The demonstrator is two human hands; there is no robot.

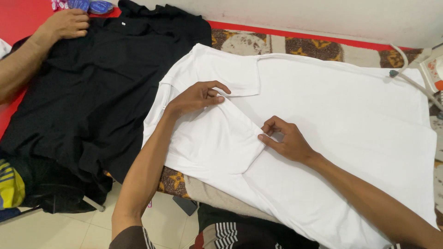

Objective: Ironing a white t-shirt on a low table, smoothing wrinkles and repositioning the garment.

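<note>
Left hand point(199, 97) half open, fingers curled, fingertips pressed on the folded sleeve edge of the white shirt point(323, 138), near the collar end. Right hand point(285, 139) mostly closed, thumb and forefinger pinched on the lower edge of the same fold. Both hands close together, with the folded flap stretched between them. White shirt spread flat over the patterned cloth point(295, 46) on the board, taking most of the middle and right of the view, one shoulder toward the far side.

Black shirt point(87, 97) laid just beside the white one on the left, touching or slightly overlapping its edge; could not tell which. Another person's hand point(67, 24) rested on the top of the black shirt, fingers bent. Blue objects point(92, 6) just beyond that hand, on the red surface point(18, 18). Iron point(434, 74) with its cord at the far right edge, only partly seen. Striped cloth point(226, 233) below the board, near the tiled floor point(55, 230).
</note>
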